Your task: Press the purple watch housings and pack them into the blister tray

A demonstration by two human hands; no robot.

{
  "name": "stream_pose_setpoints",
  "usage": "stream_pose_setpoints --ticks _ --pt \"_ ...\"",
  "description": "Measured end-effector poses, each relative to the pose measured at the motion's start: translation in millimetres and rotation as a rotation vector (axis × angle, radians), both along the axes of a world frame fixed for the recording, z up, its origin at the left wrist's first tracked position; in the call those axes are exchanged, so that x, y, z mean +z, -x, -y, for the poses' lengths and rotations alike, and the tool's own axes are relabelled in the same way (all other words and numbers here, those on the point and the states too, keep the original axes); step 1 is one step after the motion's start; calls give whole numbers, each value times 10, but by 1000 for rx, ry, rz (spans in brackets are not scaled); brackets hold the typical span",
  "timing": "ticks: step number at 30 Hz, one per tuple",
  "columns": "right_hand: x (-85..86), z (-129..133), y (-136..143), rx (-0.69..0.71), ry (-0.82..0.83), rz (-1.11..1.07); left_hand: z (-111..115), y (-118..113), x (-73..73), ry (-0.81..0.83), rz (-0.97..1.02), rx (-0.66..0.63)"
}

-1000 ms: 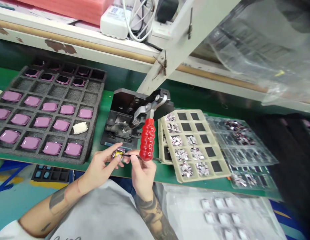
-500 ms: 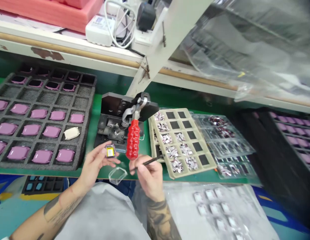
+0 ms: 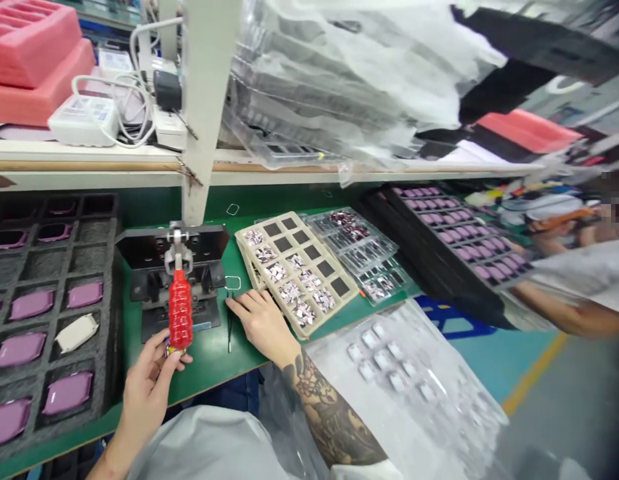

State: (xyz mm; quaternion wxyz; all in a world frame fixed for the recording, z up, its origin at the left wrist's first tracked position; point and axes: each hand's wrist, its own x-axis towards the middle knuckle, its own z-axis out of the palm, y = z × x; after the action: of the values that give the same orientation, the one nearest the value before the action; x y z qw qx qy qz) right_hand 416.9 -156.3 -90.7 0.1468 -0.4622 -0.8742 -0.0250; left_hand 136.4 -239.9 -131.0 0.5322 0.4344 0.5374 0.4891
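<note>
My left hand (image 3: 152, 377) is closed on a small watch case (image 3: 174, 348) with a yellow patch. The case is mostly hidden by my fingers and the red handle above it. That ribbed red handle (image 3: 180, 310) belongs to a black toggle-clamp fixture (image 3: 152, 293) just ahead of the hand. My right hand (image 3: 264, 325) rests on the green bench with its fingers stretched out. Its fingertips lie at the upper end of dark tweezers (image 3: 230, 333), which lie on the bench. A thin white frame (image 3: 233, 283) lies beyond those fingertips.
A grey foam tray (image 3: 106, 333) of purple watch cases stands left. Beige (image 3: 346, 303) and clear trays (image 3: 384, 250) of small parts sit right of the fixture. A plastic sheet (image 3: 334, 400) with white pieces hangs over the front edge. At far right, a co-worker's arm (image 3: 554, 310) shows.
The view has swung right. My right hand has let go of the tweezers onto the bench. My left hand has brought the watch case under the red handle.
</note>
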Motion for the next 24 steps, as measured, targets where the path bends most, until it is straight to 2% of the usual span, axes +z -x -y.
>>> stream_pose_setpoints --ticks 2,4,6,9,11,18,21,24 --pt "94 -69 -141 -106 -15 -68 -5 9 -4 -4 -30 -31" --pt "270 -208 -350 -269 -5 -113 -9 13 -1 -11 -62 -55" --pt "468 -375 -568 -403 77 -61 -14 15 6 -21 -79 -67" --pt "677 -569 -789 -450 228 59 -25 24 5 -30 -76 -68" --pt "711 -632 -834 -450 272 85 -33 35 -5 -37 -72 -71" --pt "578 -677 -780 -524 331 28 -36 48 -44 -41 -70 -108" --pt "644 -591 -800 -496 301 -47 -29 30 -47 -31 -42 -83" --pt "679 -371 -685 -444 149 -248 -19 19 6 -36 -43 -65"
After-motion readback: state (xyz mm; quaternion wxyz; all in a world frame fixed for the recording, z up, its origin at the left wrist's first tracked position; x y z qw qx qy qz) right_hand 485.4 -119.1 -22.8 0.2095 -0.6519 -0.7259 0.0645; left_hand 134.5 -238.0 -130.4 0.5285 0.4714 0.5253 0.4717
